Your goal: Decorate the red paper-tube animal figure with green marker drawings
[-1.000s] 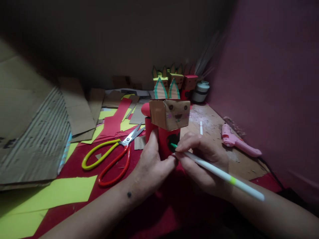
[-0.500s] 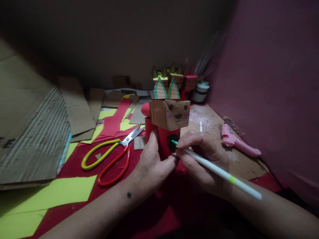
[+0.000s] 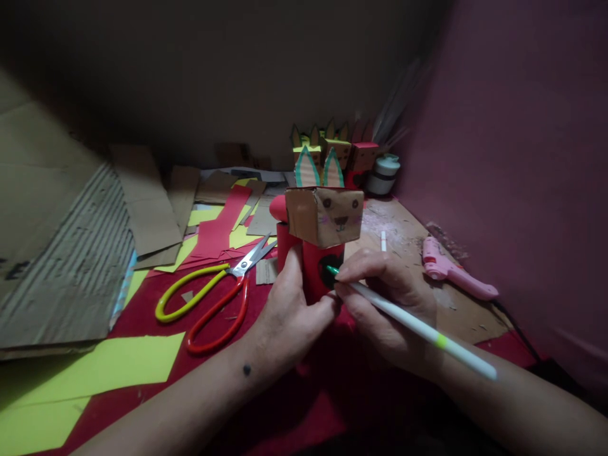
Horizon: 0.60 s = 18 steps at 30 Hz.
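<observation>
A cardboard rabbit figure stands upright in front of me, with a box head, a drawn face, teal-edged ears and a red tube body. My left hand is closed around the lower part of that body. In my right hand is a white marker with a lime band, pinched close to its green tip. The tip meets a dark patch on the front of the red body. Left of the hands lie scissors with one yellow and one red handle, blades apart.
Similar eared box figures stand at the back beside a white jar. A pink glue gun rests on cardboard at right, near a white marker cap. Red paper, yellow paper and cardboard pieces cover the left side.
The rabbit figure's head has shifted very slightly to the right. The marker tip stays at the dark patch, and both hands keep almost the same place.
</observation>
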Tool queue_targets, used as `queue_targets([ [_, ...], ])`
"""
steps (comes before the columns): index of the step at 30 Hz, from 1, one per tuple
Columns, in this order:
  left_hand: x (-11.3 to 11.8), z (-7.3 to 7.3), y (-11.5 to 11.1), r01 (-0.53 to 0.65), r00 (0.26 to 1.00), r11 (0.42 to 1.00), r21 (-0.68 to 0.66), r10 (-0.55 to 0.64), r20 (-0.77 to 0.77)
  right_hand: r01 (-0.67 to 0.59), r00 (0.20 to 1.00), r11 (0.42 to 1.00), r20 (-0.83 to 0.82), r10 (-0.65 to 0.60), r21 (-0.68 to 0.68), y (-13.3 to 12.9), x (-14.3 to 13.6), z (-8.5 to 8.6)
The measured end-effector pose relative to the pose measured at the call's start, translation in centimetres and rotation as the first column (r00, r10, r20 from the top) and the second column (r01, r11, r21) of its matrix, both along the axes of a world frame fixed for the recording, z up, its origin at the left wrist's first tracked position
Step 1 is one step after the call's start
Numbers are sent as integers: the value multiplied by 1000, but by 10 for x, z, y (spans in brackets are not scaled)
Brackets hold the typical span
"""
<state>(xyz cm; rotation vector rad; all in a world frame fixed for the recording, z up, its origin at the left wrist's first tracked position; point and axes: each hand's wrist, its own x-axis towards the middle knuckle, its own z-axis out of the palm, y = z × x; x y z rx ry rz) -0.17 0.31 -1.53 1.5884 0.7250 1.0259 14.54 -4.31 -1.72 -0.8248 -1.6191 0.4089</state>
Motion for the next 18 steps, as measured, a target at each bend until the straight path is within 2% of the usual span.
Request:
queue_targets([
  [13,0,-1,1,1,1000,1000,-2,-1,-5,-48,999,998,-15,47,-37,0,1,-1],
  [18,0,-2,1,-11,1000,1000,3,11,-2,-29,999,999,-44,28,-35,1,-1,-2],
])
